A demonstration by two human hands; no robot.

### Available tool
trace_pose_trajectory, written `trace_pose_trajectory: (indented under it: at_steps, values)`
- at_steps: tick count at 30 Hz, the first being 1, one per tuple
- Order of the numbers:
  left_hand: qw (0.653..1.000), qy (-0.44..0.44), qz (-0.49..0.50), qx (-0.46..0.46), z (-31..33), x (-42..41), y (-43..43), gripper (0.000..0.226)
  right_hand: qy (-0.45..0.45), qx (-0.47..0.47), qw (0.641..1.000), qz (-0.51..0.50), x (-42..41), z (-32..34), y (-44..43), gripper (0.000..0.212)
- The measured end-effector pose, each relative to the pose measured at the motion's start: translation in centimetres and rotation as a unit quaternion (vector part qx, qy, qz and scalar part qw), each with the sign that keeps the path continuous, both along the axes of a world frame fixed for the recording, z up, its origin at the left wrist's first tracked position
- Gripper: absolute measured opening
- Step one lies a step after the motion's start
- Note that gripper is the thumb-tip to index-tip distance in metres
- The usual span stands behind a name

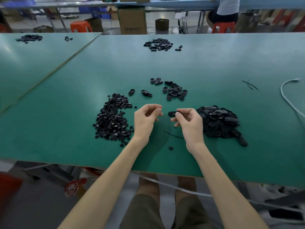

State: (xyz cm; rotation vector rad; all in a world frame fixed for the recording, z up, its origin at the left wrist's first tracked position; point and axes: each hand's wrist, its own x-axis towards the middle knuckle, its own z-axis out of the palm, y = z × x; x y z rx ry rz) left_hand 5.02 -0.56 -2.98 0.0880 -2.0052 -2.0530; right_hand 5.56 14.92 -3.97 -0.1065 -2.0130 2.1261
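Both hands hover over the green table [66, 113] near its front edge. My right hand [189, 123] pinches a black oval plastic shell [172, 114] between thumb and fingers. My left hand [146, 119] has its fingers curled, thumb against fingertips; whether a small part sits between them I cannot tell. A heap of small black round parts [112, 120] lies left of my left hand. Right of my right hand sits a heap of black oval shells [219, 121]. Beyond the hands lies a loose group of assembled black pieces [175, 91].
A black strand [173, 135] and one loose round part [171, 148] lie under my wrists. Another pile of black parts [158, 44] sits at the far side. A white cable [285, 95] curves along the right. A seated person [227, 9], stools and cardboard boxes are behind.
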Motion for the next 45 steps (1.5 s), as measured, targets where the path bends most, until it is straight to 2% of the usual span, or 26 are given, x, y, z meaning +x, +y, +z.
trace_pose_trajectory:
  at_steps: [11, 17, 24, 35, 45]
  values:
    - [0.999, 0.001, -0.036, -0.006, -0.12, -0.08, -0.21, 0.023, -0.014, -0.016, 1.000, 0.004, 0.06, 0.10, -0.07, 0.004]
    - [0.998, 0.017, -0.053, -0.009, -0.15, -0.09, -0.14, 0.017, 0.002, -0.039, 0.999, 0.013, 0.30, 0.52, -0.12, 0.004]
    - [0.998, 0.016, -0.045, 0.031, 0.00, -0.06, -0.18, 0.012, 0.007, -0.048, 0.998, 0.027, 0.45, 0.77, -0.23, 0.005]
    - [0.997, 0.015, -0.060, 0.038, -0.07, -0.13, -0.12, 0.014, 0.008, -0.059, 0.998, 0.024, 0.33, 0.64, -0.13, 0.009]
    - [0.995, 0.031, -0.085, -0.028, -0.36, -0.22, 0.08, 0.012, 0.016, -0.038, 0.999, 0.030, 0.30, 0.55, -0.13, 0.005]
